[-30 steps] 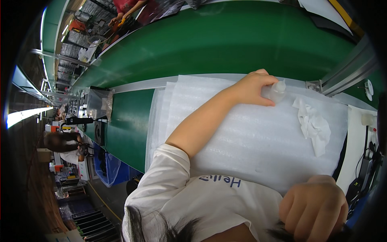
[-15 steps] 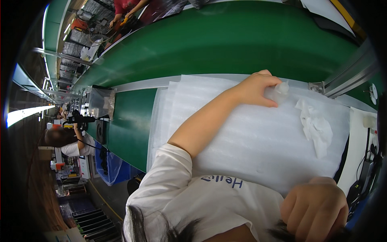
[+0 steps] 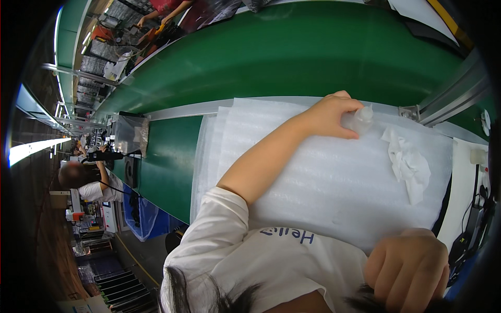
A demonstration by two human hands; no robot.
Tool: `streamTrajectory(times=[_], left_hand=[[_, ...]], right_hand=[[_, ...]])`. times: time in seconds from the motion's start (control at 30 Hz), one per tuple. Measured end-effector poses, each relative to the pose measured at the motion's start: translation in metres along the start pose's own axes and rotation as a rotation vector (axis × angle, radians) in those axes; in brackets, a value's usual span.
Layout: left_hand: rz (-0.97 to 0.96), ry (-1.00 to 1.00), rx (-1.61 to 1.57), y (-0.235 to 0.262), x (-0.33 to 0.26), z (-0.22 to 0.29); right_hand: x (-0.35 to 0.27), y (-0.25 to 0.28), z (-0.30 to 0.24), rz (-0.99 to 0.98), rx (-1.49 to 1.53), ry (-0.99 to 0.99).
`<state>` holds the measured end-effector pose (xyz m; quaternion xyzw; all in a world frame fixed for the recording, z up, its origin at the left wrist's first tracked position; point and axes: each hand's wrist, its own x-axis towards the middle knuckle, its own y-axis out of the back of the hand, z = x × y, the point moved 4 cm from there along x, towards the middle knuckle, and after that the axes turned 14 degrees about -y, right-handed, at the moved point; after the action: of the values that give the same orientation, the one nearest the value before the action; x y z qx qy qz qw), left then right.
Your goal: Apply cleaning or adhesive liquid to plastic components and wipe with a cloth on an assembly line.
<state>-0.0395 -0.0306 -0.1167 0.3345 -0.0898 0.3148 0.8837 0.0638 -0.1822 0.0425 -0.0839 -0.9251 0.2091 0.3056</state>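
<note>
Left hand [image 3: 329, 116] has its grip wrapped around a small cloudy bottle [image 3: 360, 123], thumb on the near side, fingers on the far side. Bottle's right of the palm, nozzle end aimed away from it; can't tell if it's tilted. Crumpled tissue [image 3: 409, 164] sits just beside, on foam sheets [image 3: 308, 177] over the green worktop [image 3: 169, 156]. Right hand [image 3: 409, 268]'s farther off, balled up, contents hidden.

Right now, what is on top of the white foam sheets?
A crumpled white tissue lies on the white foam sheets, and the left hand grips a translucent bottle near their far edge. What the left forearm and right hand cover there cannot be seen.
</note>
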Motion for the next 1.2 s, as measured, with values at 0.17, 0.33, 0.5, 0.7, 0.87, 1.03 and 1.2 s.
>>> streamTrajectory(times=[0.17,0.33,0.5,0.7,0.87,1.03,1.2], left_hand=[[-0.001,-0.009,0.008,-0.0002,0.0014,0.0019],[-0.002,-0.011,0.003,0.0010,0.0005,0.0021],[-0.003,-0.026,0.014,-0.0003,0.0007,-0.0004],[0.024,-0.035,0.027,-0.0003,0.0006,0.0006],[0.048,-0.068,0.041,-0.0001,0.0014,0.0004],[-0.002,-0.016,0.019,0.0009,0.0006,0.0021],[-0.007,-0.021,0.024,0.0000,-0.0001,0.0003]], right_hand=[[0.0009,0.0018,-0.0010,-0.033,0.001,-0.001],[0.0024,0.0021,0.0010,-0.060,0.035,-0.032],[0.0013,0.0005,0.0002,-0.031,0.040,-0.006],[0.0008,-0.0010,0.0000,-0.018,0.033,0.003],[0.0005,0.0021,0.0001,-0.081,-0.001,0.036],[0.0003,0.0005,-0.0002,0.013,0.036,-0.016],[-0.0019,-0.0016,-0.0018,-0.001,0.053,0.024]])
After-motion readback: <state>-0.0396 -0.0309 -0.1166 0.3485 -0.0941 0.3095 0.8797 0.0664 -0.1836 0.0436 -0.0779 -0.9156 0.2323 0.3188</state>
